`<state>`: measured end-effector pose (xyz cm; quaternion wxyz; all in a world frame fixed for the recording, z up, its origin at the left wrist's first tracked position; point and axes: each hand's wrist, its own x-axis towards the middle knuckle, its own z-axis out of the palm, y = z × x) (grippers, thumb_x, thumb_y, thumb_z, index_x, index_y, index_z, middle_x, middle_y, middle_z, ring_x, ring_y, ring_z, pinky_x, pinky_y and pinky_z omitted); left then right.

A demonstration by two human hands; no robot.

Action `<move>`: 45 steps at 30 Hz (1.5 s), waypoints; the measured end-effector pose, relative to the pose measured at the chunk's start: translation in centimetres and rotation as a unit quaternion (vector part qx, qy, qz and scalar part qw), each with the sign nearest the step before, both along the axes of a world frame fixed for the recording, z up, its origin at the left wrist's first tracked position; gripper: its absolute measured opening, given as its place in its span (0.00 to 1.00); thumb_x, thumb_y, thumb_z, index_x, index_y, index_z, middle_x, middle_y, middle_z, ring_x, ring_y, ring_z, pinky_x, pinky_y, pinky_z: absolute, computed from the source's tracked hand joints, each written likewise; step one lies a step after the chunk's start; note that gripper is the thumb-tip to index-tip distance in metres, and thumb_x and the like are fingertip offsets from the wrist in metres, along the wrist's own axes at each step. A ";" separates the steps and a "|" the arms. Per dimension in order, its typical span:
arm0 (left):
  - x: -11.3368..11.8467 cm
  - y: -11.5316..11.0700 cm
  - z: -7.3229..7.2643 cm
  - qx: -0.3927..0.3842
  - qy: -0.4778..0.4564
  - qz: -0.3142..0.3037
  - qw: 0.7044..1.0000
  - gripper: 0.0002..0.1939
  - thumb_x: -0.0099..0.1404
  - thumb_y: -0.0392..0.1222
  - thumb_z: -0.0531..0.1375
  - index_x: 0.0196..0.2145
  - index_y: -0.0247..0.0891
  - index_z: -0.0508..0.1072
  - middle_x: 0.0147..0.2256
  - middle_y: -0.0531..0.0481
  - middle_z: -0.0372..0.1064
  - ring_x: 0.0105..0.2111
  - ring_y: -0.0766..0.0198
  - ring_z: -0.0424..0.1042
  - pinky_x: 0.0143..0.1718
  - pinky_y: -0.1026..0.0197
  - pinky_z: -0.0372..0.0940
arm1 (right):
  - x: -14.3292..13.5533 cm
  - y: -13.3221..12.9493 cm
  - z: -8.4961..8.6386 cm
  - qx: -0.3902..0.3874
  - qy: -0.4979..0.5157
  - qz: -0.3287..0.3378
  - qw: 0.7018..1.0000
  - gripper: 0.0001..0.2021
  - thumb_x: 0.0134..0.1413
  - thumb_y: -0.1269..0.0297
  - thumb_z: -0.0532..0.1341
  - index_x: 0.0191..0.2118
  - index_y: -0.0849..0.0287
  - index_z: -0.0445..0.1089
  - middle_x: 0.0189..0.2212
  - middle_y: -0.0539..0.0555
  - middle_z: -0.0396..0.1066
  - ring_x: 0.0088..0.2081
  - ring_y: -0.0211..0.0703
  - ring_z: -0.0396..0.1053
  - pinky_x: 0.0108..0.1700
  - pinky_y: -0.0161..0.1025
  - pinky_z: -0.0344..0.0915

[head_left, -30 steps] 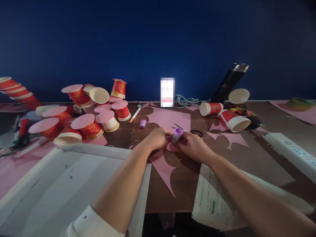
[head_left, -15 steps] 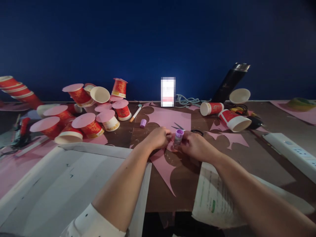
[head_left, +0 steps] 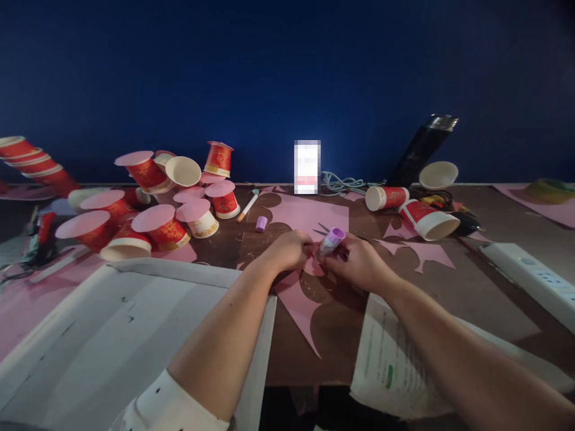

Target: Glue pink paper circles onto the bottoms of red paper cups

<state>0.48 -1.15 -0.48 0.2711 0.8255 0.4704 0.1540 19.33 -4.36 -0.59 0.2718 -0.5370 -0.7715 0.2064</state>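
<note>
Right hand grips a tilted, purple-ended tube, apparently a glue stick, its lower end at a pink paper piece on the table between your hands. Your left hand has fingers curled by that piece; whether they pinch or merely press cannot be determined. Finding: thin paper, lightly held, could skid or crease under a hard stroke. A pink offcut lies just beside, so an overrun might glue the two together. Scissors lie just beyond your right hand, blades apart; a careless forward reach risks a nick. The purple cap lies off the tube, and long exposure would likely dry the glue. Farther left, piled cups lean together; a knock could topple them.
</note>
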 end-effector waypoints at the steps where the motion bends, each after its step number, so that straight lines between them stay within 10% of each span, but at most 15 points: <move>1: 0.0 0.0 0.0 0.003 -0.003 -0.001 1.000 0.12 0.60 0.40 0.53 0.27 0.35 0.76 0.26 0.46 0.72 0.26 0.64 0.65 0.30 0.63 0.57 | -0.3 -0.1 -0.2 0.018 -0.028 0.003 0.999 0.09 0.47 0.59 0.64 0.32 0.57 0.69 0.28 0.51 0.71 0.28 0.40 0.66 0.30 0.35 0.57; 11: 0.0 0.0 -0.1 -0.002 -0.009 0.008 1.000 0.12 0.59 0.40 0.53 0.26 0.35 0.74 0.24 0.49 0.69 0.26 0.64 0.63 0.28 0.63 0.55 | -0.6 -0.4 0.5 0.036 -0.137 0.050 0.989 0.08 0.50 0.58 0.62 0.33 0.57 0.69 0.33 0.55 0.72 0.35 0.45 0.68 0.35 0.36 0.58; 19: 0.1 0.0 0.0 -0.010 0.000 0.018 1.000 0.12 0.59 0.38 0.52 0.27 0.35 0.75 0.29 0.45 0.72 0.27 0.63 0.65 0.29 0.63 0.56 | 0.7 -0.1 1.6 -0.102 0.063 0.017 0.993 0.14 0.51 0.52 0.61 0.35 0.59 0.70 0.28 0.51 0.73 0.29 0.42 0.70 0.31 0.35 0.61; 31: 0.0 -0.3 0.3 -0.010 -0.018 0.004 1.000 0.11 0.58 0.39 0.53 0.23 0.35 0.72 0.24 0.48 0.68 0.25 0.66 0.62 0.27 0.64 0.53 | -0.9 -0.2 -0.4 0.055 -0.134 0.049 0.988 0.08 0.52 0.61 0.61 0.35 0.59 0.69 0.36 0.57 0.71 0.35 0.44 0.68 0.36 0.37 0.58; 40: 0.1 -0.3 0.1 -0.025 -0.015 0.027 0.999 0.10 0.58 0.38 0.54 0.25 0.34 0.73 0.25 0.47 0.70 0.25 0.65 0.63 0.27 0.63 0.54 | 0.4 -0.3 1.7 -0.081 -0.005 0.040 0.996 0.10 0.49 0.57 0.62 0.32 0.59 0.72 0.24 0.49 0.72 0.26 0.39 0.68 0.29 0.34 0.59; 45: 0.1 -0.1 0.2 -0.010 -0.011 -0.009 1.000 0.13 0.58 0.39 0.52 0.22 0.35 0.71 0.22 0.48 0.66 0.23 0.66 0.60 0.26 0.63 0.52 | -0.2 -0.2 0.7 0.017 -0.019 0.016 1.000 0.09 0.50 0.59 0.61 0.34 0.59 0.70 0.29 0.51 0.72 0.30 0.41 0.68 0.33 0.35 0.60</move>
